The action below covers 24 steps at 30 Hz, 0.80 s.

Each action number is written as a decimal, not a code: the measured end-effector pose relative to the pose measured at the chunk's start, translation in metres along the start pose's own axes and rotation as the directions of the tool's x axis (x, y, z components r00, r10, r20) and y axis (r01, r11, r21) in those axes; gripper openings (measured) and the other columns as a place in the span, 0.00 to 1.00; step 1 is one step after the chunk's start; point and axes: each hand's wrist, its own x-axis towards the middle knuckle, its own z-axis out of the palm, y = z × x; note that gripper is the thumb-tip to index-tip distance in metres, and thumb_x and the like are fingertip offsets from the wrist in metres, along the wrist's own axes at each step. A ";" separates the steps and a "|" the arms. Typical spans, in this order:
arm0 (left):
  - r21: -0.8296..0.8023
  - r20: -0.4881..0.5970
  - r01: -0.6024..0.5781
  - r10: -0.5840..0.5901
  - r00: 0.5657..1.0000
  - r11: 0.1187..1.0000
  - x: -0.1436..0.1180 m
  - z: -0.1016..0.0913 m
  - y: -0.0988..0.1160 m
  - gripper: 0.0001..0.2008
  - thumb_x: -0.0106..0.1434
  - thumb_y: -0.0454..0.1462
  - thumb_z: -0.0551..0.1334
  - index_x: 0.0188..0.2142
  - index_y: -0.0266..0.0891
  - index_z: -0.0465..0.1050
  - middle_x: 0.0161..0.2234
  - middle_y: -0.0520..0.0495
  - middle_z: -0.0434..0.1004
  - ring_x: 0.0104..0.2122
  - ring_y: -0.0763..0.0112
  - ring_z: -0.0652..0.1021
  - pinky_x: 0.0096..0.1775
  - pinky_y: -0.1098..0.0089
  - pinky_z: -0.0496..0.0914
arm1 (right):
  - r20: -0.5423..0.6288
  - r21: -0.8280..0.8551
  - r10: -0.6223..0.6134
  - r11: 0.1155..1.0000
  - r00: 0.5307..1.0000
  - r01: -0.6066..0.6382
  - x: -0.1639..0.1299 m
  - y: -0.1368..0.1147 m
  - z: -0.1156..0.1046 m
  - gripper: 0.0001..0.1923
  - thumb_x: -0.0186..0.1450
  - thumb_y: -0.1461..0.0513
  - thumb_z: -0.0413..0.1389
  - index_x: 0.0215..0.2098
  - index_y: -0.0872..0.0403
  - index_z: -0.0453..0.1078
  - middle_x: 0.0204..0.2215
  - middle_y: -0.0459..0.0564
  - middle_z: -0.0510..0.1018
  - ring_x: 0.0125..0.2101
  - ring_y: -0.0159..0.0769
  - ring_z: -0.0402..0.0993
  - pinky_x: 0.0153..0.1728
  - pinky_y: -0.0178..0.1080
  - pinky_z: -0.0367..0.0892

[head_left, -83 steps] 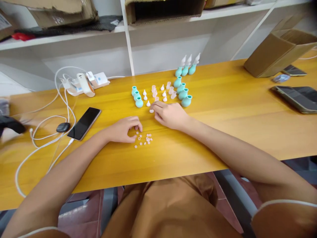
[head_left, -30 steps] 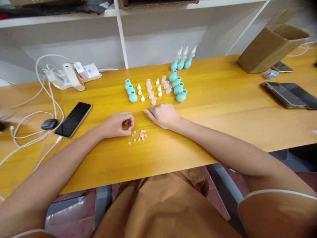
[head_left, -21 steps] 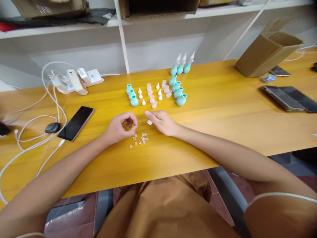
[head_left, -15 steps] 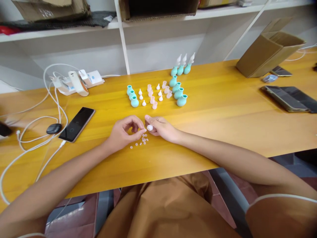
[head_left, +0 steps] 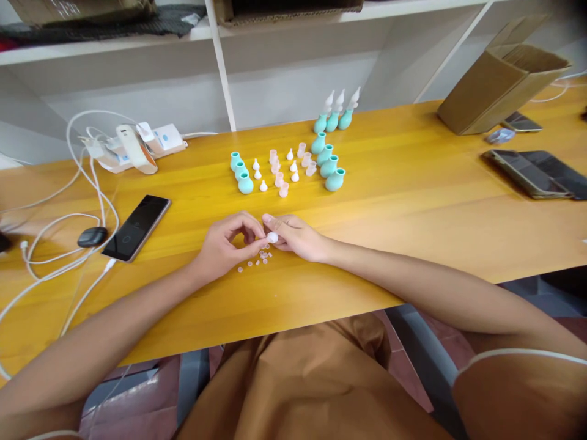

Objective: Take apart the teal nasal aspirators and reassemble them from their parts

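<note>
Over the middle of the table, my right hand (head_left: pixel 299 237) is closed round a small white nozzle tip (head_left: pixel 273 237). My left hand (head_left: pixel 228 246) pinches thumb and forefinger together right against that tip; whatever sits between them is too small to name. Small translucent rings (head_left: pixel 265 261) lie scattered on the wood just below my fingers. Beyond my hands stand several pale pink cups (head_left: pixel 284 190) and white pointed tips (head_left: pixel 263 186). Teal bulbs (head_left: pixel 245 183) flank them on the left, more teal bulbs (head_left: pixel 335 180) on the right. Three bulbs with white nozzles (head_left: pixel 345 118) stand upright at the back.
To the left lie a phone (head_left: pixel 136 227), a black earbud case (head_left: pixel 92 236), white cables and a power strip (head_left: pixel 158 142). An open cardboard box (head_left: pixel 490 91), a wallet-like dark case (head_left: pixel 527 173) and a crumpled plastic piece (head_left: pixel 501 135) are at the right. Shelves rise behind the table.
My left fingertips have come against the white nozzle tip, where a small gap showed before. The whole view has shifted slightly; the things on the table stay put.
</note>
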 end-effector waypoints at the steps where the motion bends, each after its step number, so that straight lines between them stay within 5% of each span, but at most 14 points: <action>1: 0.003 0.009 -0.004 0.004 1.000 1.000 0.000 0.000 0.000 0.07 0.70 0.39 0.74 0.39 0.41 0.80 0.37 0.47 0.82 0.35 0.71 0.80 0.38 0.68 0.76 | -0.003 -0.001 -0.004 1.000 1.000 0.004 0.000 0.000 0.000 0.39 0.70 0.28 0.57 0.27 0.52 0.60 0.18 0.35 0.51 0.18 0.22 0.44 0.19 0.33 0.42; 15: 0.050 0.038 -0.016 0.014 0.999 0.999 -0.002 0.000 0.003 0.06 0.71 0.39 0.73 0.39 0.42 0.79 0.37 0.48 0.81 0.35 0.71 0.81 0.39 0.68 0.78 | -0.030 -0.189 -0.054 0.981 0.998 0.048 -0.004 0.000 0.001 0.39 0.74 0.30 0.51 0.26 0.53 0.63 0.18 0.38 0.56 0.20 0.24 0.51 0.21 0.34 0.47; 24: 0.073 0.050 -0.037 0.033 0.998 0.997 -0.002 -0.001 0.000 0.05 0.71 0.37 0.73 0.40 0.42 0.79 0.37 0.48 0.81 0.36 0.71 0.81 0.39 0.68 0.77 | -0.004 -0.152 -0.049 0.987 0.999 0.047 -0.004 0.001 -0.001 0.38 0.75 0.30 0.51 0.27 0.53 0.62 0.18 0.37 0.55 0.18 0.24 0.48 0.20 0.35 0.46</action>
